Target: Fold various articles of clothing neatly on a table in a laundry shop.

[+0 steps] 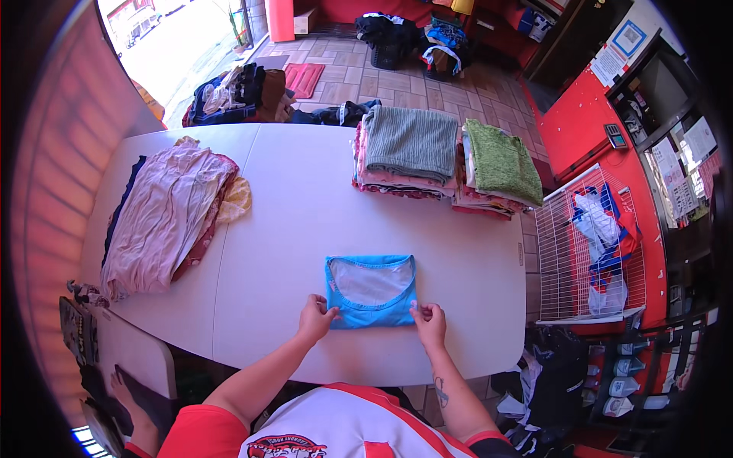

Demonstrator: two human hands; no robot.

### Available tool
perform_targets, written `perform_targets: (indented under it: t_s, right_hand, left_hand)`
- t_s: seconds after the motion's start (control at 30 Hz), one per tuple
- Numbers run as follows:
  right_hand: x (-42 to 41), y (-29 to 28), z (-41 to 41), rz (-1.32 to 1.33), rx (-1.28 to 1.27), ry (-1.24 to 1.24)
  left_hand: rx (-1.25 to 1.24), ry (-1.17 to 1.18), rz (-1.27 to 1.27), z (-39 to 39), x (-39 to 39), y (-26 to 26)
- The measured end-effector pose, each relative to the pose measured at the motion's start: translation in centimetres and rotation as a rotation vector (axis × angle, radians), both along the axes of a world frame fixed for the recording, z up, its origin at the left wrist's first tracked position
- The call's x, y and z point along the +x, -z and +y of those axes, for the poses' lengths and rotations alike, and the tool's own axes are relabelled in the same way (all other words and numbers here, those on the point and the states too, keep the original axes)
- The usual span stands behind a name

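Note:
A folded bright blue garment (372,316) lies on the white table in front of me, its wide neckline facing up and the pale inside showing. Its lower left edge is pinched between thumb and fingers of my left hand (316,319). On the opposite side, my right hand (430,325) grips the lower right edge the same way. The garment looks flat and roughly rectangular.
The white folding table (280,229) carries loose pink clothes (166,212) at left. Folded stacks topped by a grey knit (411,143) and a green garment (501,163) stand at back right. Right of the table is a wire basket (590,246). A co-worker's hand (123,389) touches dark cloth at lower left.

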State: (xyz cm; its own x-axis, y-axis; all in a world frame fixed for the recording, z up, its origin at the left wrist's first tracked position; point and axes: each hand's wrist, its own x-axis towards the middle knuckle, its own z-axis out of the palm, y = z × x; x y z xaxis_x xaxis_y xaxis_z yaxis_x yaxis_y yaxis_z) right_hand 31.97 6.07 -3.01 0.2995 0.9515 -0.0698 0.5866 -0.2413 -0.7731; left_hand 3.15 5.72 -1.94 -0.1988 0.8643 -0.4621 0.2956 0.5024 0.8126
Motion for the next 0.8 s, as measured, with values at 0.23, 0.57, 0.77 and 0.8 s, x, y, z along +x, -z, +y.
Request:
perform_targets:
  t_s: [0.23, 0.57, 0.77, 0.8]
  right_hand:
    - [-2.6, -0.2, 3.0, -0.055, -0.006, -0.020]
    - [2.1, -4.8, -0.8, 1.463, -0.884, 0.166]
    - [9.6, -10.6, 7.2, 1.548, -0.582, 0.134]
    - [11.0, -13.4, 10.2, 1.498, -0.510, 0.109]
  left_hand:
    - [0.014, -0.104, 0.133, 0.7, 2.0, 0.7]
    - [-0.656, -0.154, -0.924, -2.0, -0.4, -4.0]
    - [-0.493, 0.063, -0.949, 9.8, 6.5, -10.2]
    - [-0.390, 0.067, -0.958, 12.8, 8.7, -13.7]
